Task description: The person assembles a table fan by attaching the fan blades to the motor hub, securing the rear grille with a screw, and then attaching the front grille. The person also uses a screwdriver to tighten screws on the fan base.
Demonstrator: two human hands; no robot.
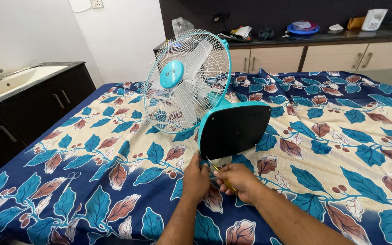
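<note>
fan on its side, screwdriver at the base

fan (191,86), a teal table model with a white wire guard, lies tipped over on the leaf-printed bedsheet (341,136), its black underside (234,129) turned toward the person. the right hand (239,181) is closed around a slim yellow-handled screwdriver (218,174), whose tip points up at the lower left corner of the base plate. the left hand (197,179) sits just beside it, fingers curled and touching the bottom edge of the base; whether it pinches anything small there i cannot tell, since the fingers hide that spot.

judging by this, the step in hand is work on a fastener at the corner of the underside, with the left hand steadying the base. the screw itself is too small to make out. the next move seems to call for the tip seated squarely and pressure kept along the shaft, because the fan rests on soft bedding and could rock or slide. a pair of scissors (71,179) lies on the sheet well to the left, and a sink (14,79) and a dark counter (318,36) stand beyond the bed.
</note>
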